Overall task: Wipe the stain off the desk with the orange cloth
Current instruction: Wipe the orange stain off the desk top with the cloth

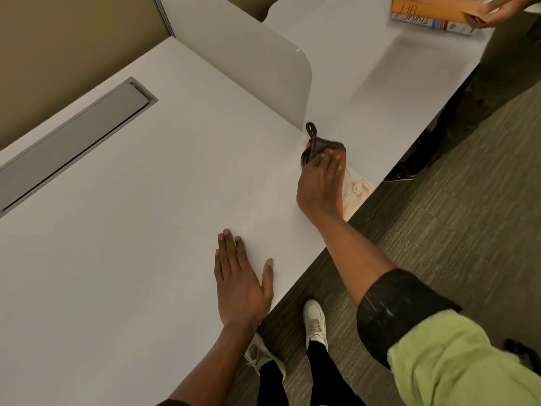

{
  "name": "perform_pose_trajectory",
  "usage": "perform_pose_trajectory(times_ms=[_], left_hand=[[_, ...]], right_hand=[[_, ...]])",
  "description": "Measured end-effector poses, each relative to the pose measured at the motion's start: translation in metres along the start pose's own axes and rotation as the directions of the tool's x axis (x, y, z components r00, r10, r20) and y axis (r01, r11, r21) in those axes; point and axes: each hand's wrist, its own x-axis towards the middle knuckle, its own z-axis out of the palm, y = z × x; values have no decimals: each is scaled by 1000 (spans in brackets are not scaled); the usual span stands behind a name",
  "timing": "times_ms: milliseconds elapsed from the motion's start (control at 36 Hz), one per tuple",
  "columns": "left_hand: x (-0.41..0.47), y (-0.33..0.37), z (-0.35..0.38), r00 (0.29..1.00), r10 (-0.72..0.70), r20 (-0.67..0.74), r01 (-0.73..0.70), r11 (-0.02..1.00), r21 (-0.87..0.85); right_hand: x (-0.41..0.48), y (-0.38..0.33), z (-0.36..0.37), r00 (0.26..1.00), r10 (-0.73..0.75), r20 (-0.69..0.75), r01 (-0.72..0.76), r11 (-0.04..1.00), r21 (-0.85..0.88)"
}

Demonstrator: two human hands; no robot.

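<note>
The cloth (322, 146) lies bunched on the white desk (146, 230) near its front edge. It looks dark grey here, with a black loop sticking out at its far end. My right hand (320, 186) presses down on the cloth, fingers laid over it. An orange smeared stain (358, 190) marks the desk just right of that hand, reaching the desk's edge. My left hand (240, 285) rests flat on the desk nearer to me, fingers spread, holding nothing.
A white divider panel (263, 68) stands just behind the cloth. A grey cable-tray lid (73, 136) is set into the desk at the left. At the far right, another person's hand (491, 13) holds an orange folder (430, 8) over a box.
</note>
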Motion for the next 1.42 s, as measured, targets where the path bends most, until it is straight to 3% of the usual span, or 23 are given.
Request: perform_pose_trajectory(times_ms=[222,389,528,667,806,944,1167,1306,1417], left_hand=[[2,1,1,1000,4,-9,-3,1000,30],[2,0,3,1000,10,-9,-10,999,35],[1,0,1,1000,5,-1,-5,1000,31],[0,0,0,1000,8,1,-8,1000,19],[1,0,1,1000,10,-6,-9,1000,27],[1,1,2,1000,9,-3,-9,1000,28],[-1,-1,2,1000,2,-6,-2,1000,5],[-1,-1,2,1000,6,-7,-6,1000,16],[0,0,3,1000,3,1,-3,1000,8]], right_hand=[[-92,16,40,993,-118,-20,118,993,6],[-32,16,19,993,-114,-15,111,988,-111],[0,12,13,997,-80,-3,79,992,-97],[-63,18,37,987,-160,-17,160,987,-19],[-132,27,52,966,-248,69,250,968,-21],[-70,24,37,969,-248,2,248,966,-70],[22,19,4,989,-130,-67,128,991,-32],[-29,5,28,992,-108,-71,111,993,35],[-89,-2,50,976,-211,-46,214,974,70]])
